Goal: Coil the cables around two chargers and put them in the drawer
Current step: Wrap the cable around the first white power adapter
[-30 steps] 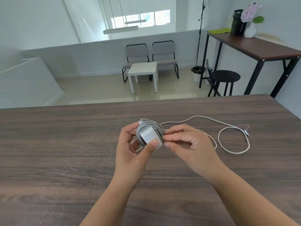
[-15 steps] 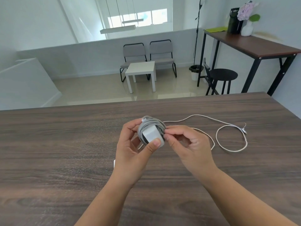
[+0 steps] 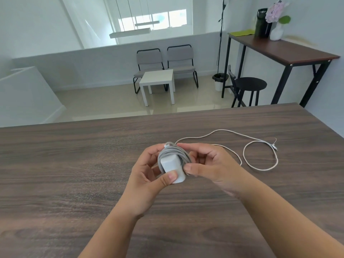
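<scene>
Two hands meet over the middle of the dark tabletop (image 3: pixel 74 164), both busy with one white charger (image 3: pixel 173 169). The left hand (image 3: pixel 149 175) holds the block, thumb pressed on its near face and fingers curled behind it. A grey cable (image 3: pixel 175 152) is already wound round the block in several turns. The right hand (image 3: pixel 210 164) pinches the bundle from the side, forefinger over the top of the coil and thumb against its lower edge.

From where I stand, the step looks like finishing off the first coil. To do it well, I would keep the left thumb firm so the block cannot twist, and press the last turn down with the right fingers until the end is tucked under a neighbouring loop. Let go too soon and the turns will likely spring loose.

A second, thinner white cable (image 3: pixel 260 159) lies loose on the tabletop to the right, running behind the right hand and curling into an open loop with its plug end at the far side.

Some things I cannot make out. The free end of the grey cable is hidden among the fingers, so whether it is tucked in is unclear. Where the thin white cable starts is covered by the right hand, and no second charger block shows. No drawer is in sight either.
</scene>
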### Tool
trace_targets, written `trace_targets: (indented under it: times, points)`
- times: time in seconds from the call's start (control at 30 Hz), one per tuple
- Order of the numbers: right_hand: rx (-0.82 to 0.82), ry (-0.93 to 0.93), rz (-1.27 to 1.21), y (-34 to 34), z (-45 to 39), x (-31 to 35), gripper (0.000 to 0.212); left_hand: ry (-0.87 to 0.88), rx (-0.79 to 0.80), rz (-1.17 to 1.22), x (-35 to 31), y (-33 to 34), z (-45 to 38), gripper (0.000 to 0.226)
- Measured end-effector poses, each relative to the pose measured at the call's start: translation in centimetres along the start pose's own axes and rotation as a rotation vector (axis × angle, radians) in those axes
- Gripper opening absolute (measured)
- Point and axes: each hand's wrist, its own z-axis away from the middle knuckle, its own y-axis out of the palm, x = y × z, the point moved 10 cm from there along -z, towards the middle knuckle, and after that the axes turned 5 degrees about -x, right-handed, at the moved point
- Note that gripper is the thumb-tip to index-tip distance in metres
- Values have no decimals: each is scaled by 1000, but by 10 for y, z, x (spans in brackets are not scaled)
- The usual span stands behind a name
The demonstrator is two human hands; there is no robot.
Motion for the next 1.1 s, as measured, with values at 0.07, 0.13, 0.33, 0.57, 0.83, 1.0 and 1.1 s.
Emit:
trace_targets:
  times: [0.07, 0.13, 0.33, 0.57, 0.83, 1.0, 1.1]
  points:
    - [39, 55, -69, 1, 1, -3, 43, -53, 29, 65, 2, 2, 1, 61]
    - [52, 72, -129, 1, 1, -3, 35, -99, 24, 126, 4, 3, 1, 63]
    - [7, -26, -38, -2, -2, 4, 26, -177, -6, 237, 10, 2, 1, 71]
    - [-27, -154, 100, -10, -10, 16, 17, -199, -3, 288, 13, 6, 0, 67]
    - [44, -100, -25, -6, -12, 16, 32, -196, 11, 236, 13, 8, -2, 71]
    - [103, -58, -31, -4, -10, 10, 43, -179, -4, 226, 10, 5, -5, 70]
    - [144, -76, -94, -4, -2, 14, 67, -176, -21, 237, 11, 3, -6, 68]
